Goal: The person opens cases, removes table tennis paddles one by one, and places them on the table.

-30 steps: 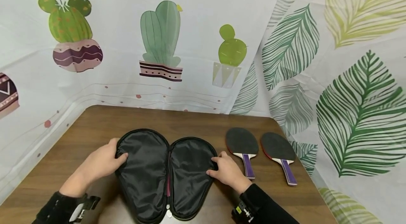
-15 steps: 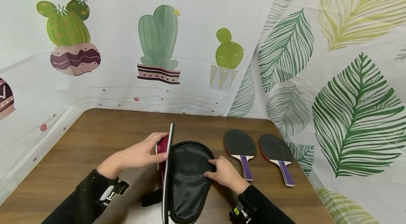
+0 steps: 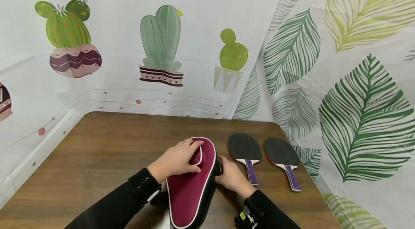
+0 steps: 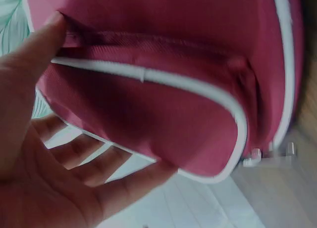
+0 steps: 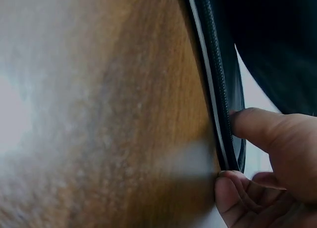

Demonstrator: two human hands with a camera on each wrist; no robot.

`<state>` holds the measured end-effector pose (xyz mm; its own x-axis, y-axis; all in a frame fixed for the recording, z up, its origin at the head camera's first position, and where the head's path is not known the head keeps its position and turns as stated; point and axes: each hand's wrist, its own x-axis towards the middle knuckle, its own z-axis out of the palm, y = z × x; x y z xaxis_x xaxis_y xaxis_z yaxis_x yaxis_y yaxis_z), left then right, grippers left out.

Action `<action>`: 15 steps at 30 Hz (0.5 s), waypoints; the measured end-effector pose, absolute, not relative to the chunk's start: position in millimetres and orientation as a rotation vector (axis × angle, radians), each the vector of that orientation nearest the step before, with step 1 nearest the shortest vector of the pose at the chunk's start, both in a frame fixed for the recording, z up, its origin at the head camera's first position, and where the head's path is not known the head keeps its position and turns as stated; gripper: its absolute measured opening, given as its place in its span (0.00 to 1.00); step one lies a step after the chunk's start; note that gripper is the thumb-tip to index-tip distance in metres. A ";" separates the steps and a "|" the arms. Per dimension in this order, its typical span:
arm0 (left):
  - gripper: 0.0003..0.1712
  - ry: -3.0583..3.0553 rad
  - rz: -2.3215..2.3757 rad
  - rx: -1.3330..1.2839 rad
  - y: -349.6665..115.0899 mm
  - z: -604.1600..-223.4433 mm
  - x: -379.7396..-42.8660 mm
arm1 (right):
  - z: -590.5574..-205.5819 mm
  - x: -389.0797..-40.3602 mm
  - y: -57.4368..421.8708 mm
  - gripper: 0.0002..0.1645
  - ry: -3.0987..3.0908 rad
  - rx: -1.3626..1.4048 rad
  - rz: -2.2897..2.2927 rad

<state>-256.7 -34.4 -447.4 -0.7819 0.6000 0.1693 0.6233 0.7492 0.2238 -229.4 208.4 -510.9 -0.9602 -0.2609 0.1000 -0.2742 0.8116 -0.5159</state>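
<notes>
A maroon table tennis bat case (image 3: 188, 198) with white piping lies on the table, its maroon cover folded over the black half but not flush with it. My left hand (image 3: 177, 160) grips the cover near its rounded far end. In the left wrist view the thumb presses beside the small front pocket (image 4: 188, 121), while the fingers curl behind the cover's edge. On the case's right side my right hand (image 3: 231, 175) pinches the rim of the lower half. The right wrist view shows that zipped rim (image 5: 215, 84) between thumb and fingers.
Two table tennis bats with black faces and purple handles, a nearer one (image 3: 244, 146) and an outer one (image 3: 282, 152), lie right of the case. A patterned cloth (image 3: 194, 41) hangs behind the wooden table (image 3: 113, 157). A black strap (image 3: 160, 199) sticks out left of the case.
The left hand has swung the case's left half up and over to the right, from lying spread to covering the black half. The right hand has kept its place at the rim.
</notes>
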 end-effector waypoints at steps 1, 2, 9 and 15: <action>0.54 -2.863 -0.349 -0.992 -28.3 -449.6 -257.0 | -510.5 -228.9 208.5 0.54 -2.959 0.430 0.864; 0.53 -2.869 -0.291 -0.984 -22.7 -451.8 -257.3 | -510.6 -228.3 208.6 0.56 -2.957 0.418 0.872; 0.50 -2.912 -0.056 -0.981 6.5 -467.1 -255.6 | -512.2 -225.6 211.9 0.57 -2.984 0.434 0.983; 0.50 -2.925 0.025 -0.932 16.6 -471.8 -253.6 | -512.4 -225.7 218.4 0.49 -2.966 0.546 1.066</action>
<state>-253.6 16.6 -471.8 -0.8135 0.5782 0.0629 0.5770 0.8159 -0.0368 -225.7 218.4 -512.4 -0.9401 -0.3356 0.0608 -0.2974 0.7196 -0.6275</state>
